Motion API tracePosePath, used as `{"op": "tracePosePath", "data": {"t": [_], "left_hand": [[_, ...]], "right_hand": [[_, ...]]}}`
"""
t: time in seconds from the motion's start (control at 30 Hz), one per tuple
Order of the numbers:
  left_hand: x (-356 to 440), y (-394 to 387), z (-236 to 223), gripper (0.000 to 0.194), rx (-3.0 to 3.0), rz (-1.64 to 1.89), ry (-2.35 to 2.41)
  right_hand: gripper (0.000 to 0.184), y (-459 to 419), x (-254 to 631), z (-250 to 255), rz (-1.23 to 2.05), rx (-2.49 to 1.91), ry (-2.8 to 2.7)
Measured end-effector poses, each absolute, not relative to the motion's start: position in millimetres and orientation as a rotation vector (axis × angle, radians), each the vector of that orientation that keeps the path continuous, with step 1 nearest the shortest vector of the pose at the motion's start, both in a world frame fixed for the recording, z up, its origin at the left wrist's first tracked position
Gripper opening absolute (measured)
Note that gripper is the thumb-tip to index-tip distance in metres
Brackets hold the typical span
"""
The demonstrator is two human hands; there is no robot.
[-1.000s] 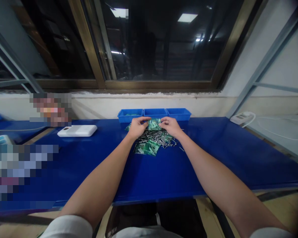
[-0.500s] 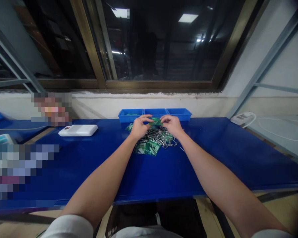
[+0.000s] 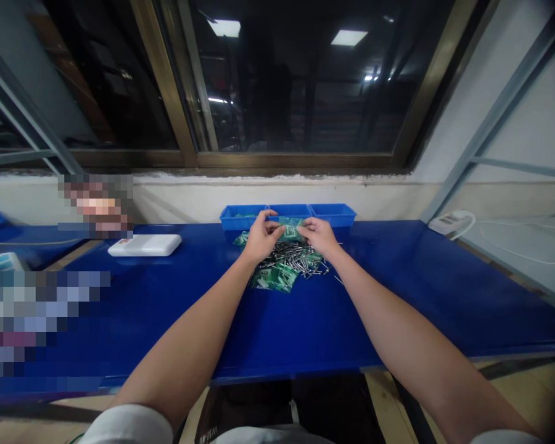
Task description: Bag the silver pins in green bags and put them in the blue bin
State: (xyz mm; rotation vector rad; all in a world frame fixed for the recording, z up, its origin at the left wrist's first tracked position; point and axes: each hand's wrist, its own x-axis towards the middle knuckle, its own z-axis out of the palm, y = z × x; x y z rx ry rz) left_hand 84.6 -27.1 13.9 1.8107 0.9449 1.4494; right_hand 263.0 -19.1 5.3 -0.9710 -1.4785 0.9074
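Note:
Between my two hands a small green plastic bag (image 3: 291, 229) is held up, its printed face toward me. My left hand (image 3: 261, 237) pinches the bag's left edge with thumb and fingers. On its right edge, my right hand (image 3: 320, 235) has the same kind of pinch. Below lies a heap of silvery screws or nails (image 3: 296, 258); which of the two I cannot tell. More green bags (image 3: 276, 277) lie at the front of the heap, and another green bag (image 3: 242, 238) is left of my left hand.
Behind my hands stands a blue three-compartment tray (image 3: 335, 216), green bags in its left part. On the blue table (image 3: 176, 308), a white power-bank-like box (image 3: 145, 245) lies left. A white power strip (image 3: 452, 222) with a cable lies at right. Metal frame bars rise at both sides.
The green bag has been turned more upright and flattened between my hands, so its printed face now shows. My fingers have shifted slightly along its edges.

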Motion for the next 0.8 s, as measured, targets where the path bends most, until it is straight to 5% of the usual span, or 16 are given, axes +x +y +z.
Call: {"op": "tracePosePath", "data": {"t": [0.17,0.43,0.8], "left_hand": [[83,-23,9,0.027,1.926,1.385,0.996],[79,-21,15,0.036,1.672,1.429,1.159],[53,-15,23,0.086,1.088,1.487,0.920]], "right_hand": [[0.029,-21,260,8,0.933,-1.002,-1.463],[0.024,-21,264,8,0.846,-1.106,-1.440],[0.022,-14,272,0,0.620,-1.224,-1.626]]}}
